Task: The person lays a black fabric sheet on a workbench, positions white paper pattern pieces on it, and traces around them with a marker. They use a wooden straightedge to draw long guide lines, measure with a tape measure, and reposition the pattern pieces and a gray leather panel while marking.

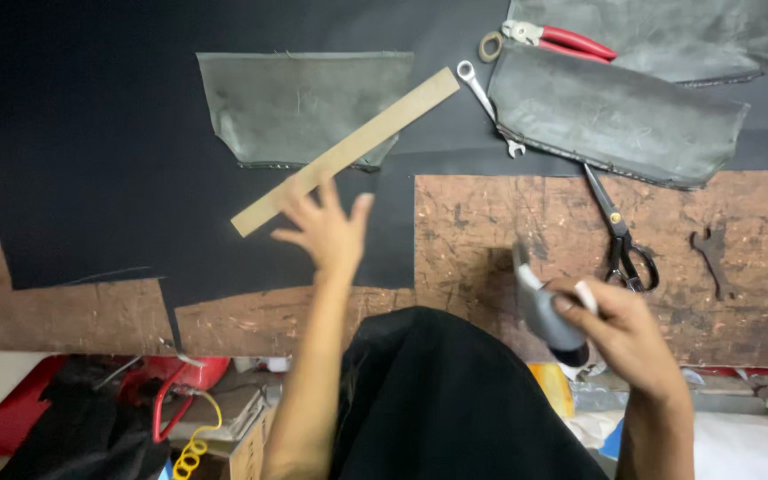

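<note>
right hand (624,333) grip wrapped round grey-handled knife (548,316), rigid, light, best taken by handle | left hand (326,229) fingers spread, fingertips at wooden ruler (346,151), stiff, thin, slides easily on black sheet (91,160) | desk (535,231) bears scissors (620,236)

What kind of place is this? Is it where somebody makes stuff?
Probably a workshop for cutting leather or fabric. On the worn wooden workbench lie black scissors, a spanner and red-handled pliers, beside grey cut pieces and a long wooden ruler.
</note>
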The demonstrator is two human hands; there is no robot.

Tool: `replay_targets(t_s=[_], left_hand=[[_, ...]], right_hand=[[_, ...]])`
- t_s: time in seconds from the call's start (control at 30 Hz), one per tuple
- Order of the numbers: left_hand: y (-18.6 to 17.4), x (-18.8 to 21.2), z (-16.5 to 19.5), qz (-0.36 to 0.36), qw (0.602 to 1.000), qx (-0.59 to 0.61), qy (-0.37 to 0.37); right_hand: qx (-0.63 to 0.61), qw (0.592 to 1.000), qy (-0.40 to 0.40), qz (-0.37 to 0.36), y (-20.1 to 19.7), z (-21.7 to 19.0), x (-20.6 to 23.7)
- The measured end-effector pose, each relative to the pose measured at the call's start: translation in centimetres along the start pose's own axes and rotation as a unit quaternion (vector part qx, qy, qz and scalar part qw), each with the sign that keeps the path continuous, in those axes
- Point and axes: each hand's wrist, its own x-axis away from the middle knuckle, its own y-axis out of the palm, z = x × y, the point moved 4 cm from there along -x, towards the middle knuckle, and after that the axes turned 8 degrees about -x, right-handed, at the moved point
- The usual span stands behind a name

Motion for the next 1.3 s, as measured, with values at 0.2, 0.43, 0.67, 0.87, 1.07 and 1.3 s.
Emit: replay_targets(t_s=[0.2, 0.43, 0.67, 0.87, 1.07, 1.3], left_hand=[[1.0, -9.7, -6.4, 0.02, 1.0, 0.017, 0.004], [-1.9, -18.6, -9.2, 0.065, 0.985, 0.117, 0.111], [-3.4, -13.9, -19.5, 0.059, 0.8, 0.583, 0.132], [-3.4, -8.2, -27.5, -0.038, 0.891, 0.452, 0.011], [-3.7, -3.4, -24.3, -0.11, 0.929, 0.304, 0.179], [-2.9, 0.7, -22.2, -0.081, 0.966, 0.157, 0.188]], right_hand=[[0.073, 0.995, 0.024, -0.071, 7.9, -4.0, 0.2], [0.095, 0.984, -0.133, -0.069, 20.5, -11.1, -1.2], [-0.097, 0.994, -0.041, 0.008, 27.9, -12.5, -4.1], [0.03, 0.997, 0.001, 0.065, 29.9, -4.1, -12.1], [0.187, 0.957, -0.153, 0.163, 29.8, 2.0, -13.7], [-0.025, 0.955, -0.111, 0.272, 23.5, 3.6, -13.0]])
